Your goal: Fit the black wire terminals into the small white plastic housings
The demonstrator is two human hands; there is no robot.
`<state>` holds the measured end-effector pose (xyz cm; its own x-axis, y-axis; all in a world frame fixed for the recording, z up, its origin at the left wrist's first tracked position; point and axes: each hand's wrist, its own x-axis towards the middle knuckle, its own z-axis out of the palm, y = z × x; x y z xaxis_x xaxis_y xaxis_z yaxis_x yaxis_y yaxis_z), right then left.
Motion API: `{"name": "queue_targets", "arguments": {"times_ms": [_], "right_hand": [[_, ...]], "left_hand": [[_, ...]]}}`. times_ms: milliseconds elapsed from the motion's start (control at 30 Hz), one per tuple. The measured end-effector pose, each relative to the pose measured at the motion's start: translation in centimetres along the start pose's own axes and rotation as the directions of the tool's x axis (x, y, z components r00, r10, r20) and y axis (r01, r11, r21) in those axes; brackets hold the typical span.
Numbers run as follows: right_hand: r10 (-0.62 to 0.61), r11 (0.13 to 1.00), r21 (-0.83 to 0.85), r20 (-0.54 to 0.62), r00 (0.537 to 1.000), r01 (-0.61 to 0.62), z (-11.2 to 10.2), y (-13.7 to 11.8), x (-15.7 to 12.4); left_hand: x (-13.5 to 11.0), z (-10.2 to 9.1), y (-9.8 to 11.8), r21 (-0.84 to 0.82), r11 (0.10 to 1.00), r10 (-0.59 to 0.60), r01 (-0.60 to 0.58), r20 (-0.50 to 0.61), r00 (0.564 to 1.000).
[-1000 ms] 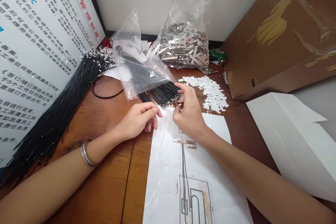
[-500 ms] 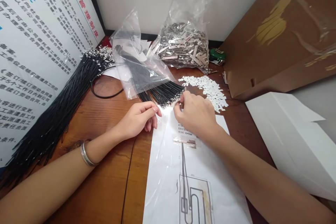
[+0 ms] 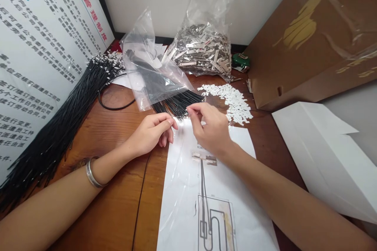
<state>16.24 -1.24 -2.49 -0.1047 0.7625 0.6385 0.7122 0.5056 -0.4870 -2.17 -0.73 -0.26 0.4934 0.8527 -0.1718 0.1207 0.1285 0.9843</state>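
Observation:
My left hand (image 3: 154, 132) is closed in a pinch, thumb against forefinger. From beneath it a thin black cable (image 3: 143, 188) runs down toward the bottom edge; its upper end is hidden in the fingers. Just to the right, my right hand (image 3: 209, 125) pinches with thumb and forefinger at the tips of some black cables. Whatever sits in that pinch is too small to make out. Behind both hands, a bundle of black cables (image 3: 179, 104) with metal ends sticks out of a clear plastic bag (image 3: 144, 66). Small white plastic pieces (image 3: 235, 104) lie heaped beyond my right hand.
A printed diagram sheet (image 3: 182, 188) lies under the hands. At left, a big bundle of black cables (image 3: 67, 117) with white ends leans on a printed board (image 3: 38, 47). Farther back stand a bag of metal strips (image 3: 203, 55), a green object (image 3: 240, 62) and a brown box (image 3: 294, 47).
My right hand has moved left, away from the white pieces and closer to my left hand. My left hand keeps its pinch. The whole view has shifted slightly.

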Motion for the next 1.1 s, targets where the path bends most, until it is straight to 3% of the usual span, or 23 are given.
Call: {"name": "queue_targets", "arguments": {"times_ms": [67,167,300,400,667,1100], "right_hand": [[0.13,0.953,0.274,0.001,0.992,-0.125,0.3,-1.2,-0.4],[0.319,0.781,0.531,0.112,0.941,-0.328,0.9,-2.4,-0.9],[0.429,0.593,0.667,0.213,0.878,-0.452,1.2,-2.6,-0.8],[0.434,0.526,0.699,0.269,0.86,-0.484,1.2,-2.5,-0.3],[0.423,0.535,0.68,0.297,0.856,-0.501,1.1,-2.3,0.0],[0.439,0.643,0.585,0.247,0.864,-0.494,1.2,-2.2,-0.2]], "left_hand": [[0.0,0.1,0.1,-0.005,1.0,0.002,-0.002,-0.001,1.0],[0.1,0.1,0.2,-0.007,1.0,0.013,-0.013,-0.001,1.0],[0.1,0.2,0.2,-0.02,1.0,0.004,-0.004,0.0,1.0],[0.0,0.2,0.3,-0.019,1.0,0.0,0.0,-0.001,1.0],[0.1,0.3,0.3,-0.048,0.999,0.004,-0.005,-0.019,1.0],[0.4,0.1,0.3,-0.206,0.977,0.008,-0.049,-0.195,0.981]]}}
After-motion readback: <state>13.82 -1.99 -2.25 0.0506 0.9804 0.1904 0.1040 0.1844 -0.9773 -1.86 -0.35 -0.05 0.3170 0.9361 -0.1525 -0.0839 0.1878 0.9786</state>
